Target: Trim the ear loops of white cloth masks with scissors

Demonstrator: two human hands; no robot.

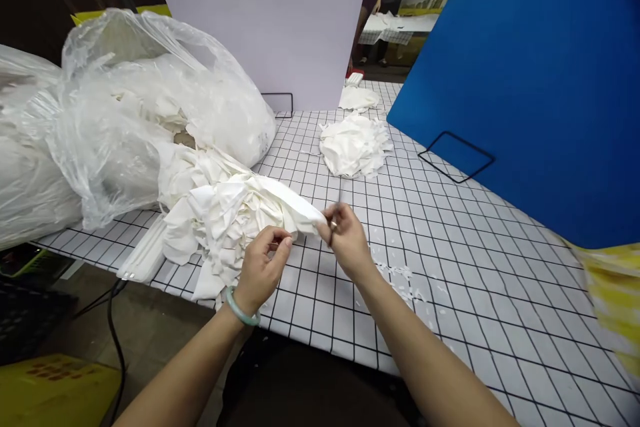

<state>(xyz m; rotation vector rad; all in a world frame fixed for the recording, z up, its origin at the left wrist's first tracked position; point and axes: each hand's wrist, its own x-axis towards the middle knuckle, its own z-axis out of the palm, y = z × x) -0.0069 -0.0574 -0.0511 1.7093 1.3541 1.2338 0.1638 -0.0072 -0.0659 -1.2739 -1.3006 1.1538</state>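
At the gridded table's near edge (450, 320), my left hand (260, 267) pinches a white fabric strip (295, 203) taut so my right hand (345, 237), gripping small scissors (334, 230), can reach it.

White fabric strip (295, 203), stretched above table.

Two bare forearms reaching forward, left hand (260, 265) loosely curled with fingertips pinched, right hand (345, 237) closed in a pinch, wrists close together.
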